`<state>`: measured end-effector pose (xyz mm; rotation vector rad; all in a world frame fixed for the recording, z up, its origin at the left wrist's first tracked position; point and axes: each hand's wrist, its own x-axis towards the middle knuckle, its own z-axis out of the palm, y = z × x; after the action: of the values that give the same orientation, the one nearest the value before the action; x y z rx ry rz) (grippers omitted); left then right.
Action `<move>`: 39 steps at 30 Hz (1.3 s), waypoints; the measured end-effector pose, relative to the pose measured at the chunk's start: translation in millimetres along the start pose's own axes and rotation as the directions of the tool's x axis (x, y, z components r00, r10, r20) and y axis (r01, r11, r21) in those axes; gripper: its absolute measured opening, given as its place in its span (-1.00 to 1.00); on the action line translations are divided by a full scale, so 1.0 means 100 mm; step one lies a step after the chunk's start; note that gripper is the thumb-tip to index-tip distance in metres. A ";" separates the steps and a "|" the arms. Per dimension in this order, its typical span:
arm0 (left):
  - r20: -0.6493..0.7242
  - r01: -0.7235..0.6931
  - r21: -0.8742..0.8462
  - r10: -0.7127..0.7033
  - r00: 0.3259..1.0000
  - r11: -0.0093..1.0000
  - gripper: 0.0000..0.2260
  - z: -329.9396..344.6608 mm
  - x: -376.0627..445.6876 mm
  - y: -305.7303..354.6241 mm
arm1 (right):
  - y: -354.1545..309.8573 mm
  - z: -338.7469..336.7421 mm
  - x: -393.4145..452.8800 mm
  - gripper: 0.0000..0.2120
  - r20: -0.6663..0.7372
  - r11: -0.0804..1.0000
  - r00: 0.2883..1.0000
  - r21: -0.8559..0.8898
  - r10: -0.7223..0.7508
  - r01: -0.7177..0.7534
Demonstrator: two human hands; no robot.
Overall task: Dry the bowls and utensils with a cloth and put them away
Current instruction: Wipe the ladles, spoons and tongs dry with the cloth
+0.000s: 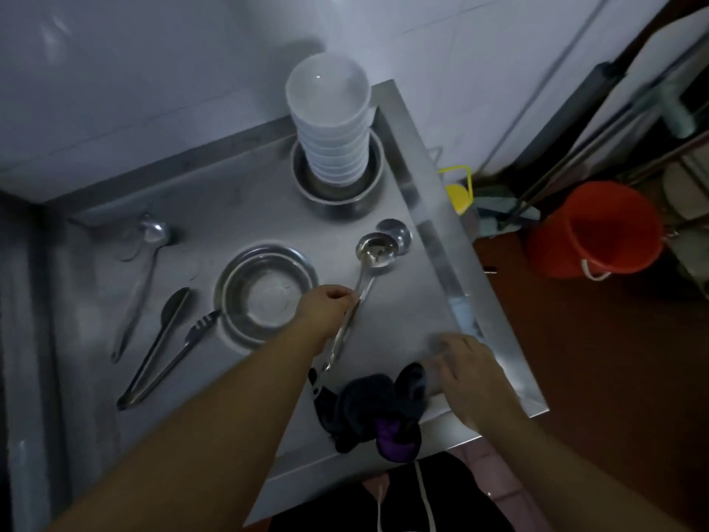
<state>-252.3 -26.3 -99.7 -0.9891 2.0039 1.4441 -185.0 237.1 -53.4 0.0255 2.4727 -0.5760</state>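
Two hands are busy: left of the dark cloth (370,410), the left hand (326,307) curls round the handle of a steel ladle (368,270); at the cloth's right edge the right hand (466,372) is blurred, so its grip cannot be told. Lifted carelessly, the long ladle could swing into the stacked white bowls (330,117) beyond the cloth. Everything rests on a steel counter (399,309) against a white wall, an orange bucket (594,232) far right of the cloth.
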 end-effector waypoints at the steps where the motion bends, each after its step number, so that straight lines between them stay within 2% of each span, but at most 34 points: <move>1: 0.007 0.013 -0.015 -0.013 1.000 1.000 -0.89 0.07 0.05 0.03 | 0.02 -0.02 0.02 -0.61 0.004 1.000 1.000 0.013 -0.001 0.001; 5: -0.008 0.053 -0.054 -0.053 0.999 0.997 -0.99 0.28 0.19 0.14 | 0.07 -0.06 0.10 -0.61 0.034 0.997 0.999 0.074 -0.021 0.019; 9: -0.049 0.053 -0.049 -0.056 0.997 0.997 -0.88 0.39 0.32 0.21 | 0.05 -0.05 0.17 -0.61 0.058 0.989 0.997 0.141 -0.048 0.039; 16: -0.146 -0.002 0.183 0.029 0.989 0.983 -0.96 0.49 0.35 0.33 | 0.04 -0.07 0.26 -0.61 0.073 0.973 0.996 0.228 -0.059 0.041; 22: -0.225 -0.001 0.340 0.082 0.971 0.940 -0.91 0.55 0.35 0.41 | 0.04 -0.08 0.28 -0.62 0.091 0.971 0.994 0.234 -0.067 0.044; 30: -0.162 -0.103 0.498 0.209 0.964 0.861 -0.92 0.50 0.39 0.39 | -0.12 0.10 0.23 -0.64 0.067 0.976 0.994 0.207 -0.084 0.068; 35: -0.096 -0.173 0.497 0.252 0.963 0.851 -0.92 0.35 0.34 0.41 | -0.37 0.24 0.18 -0.64 0.033 0.977 0.996 0.197 -0.089 0.080; 39: -0.097 -0.198 0.465 0.271 0.958 0.863 -0.96 -0.05 0.16 0.28 | -0.70 0.38 0.12 -0.61 0.036 0.980 0.991 0.160 -0.126 0.119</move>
<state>-283.4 -30.3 -92.9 -0.6884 2.4972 0.9502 -183.7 157.2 -60.2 -0.0781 2.3904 -0.8146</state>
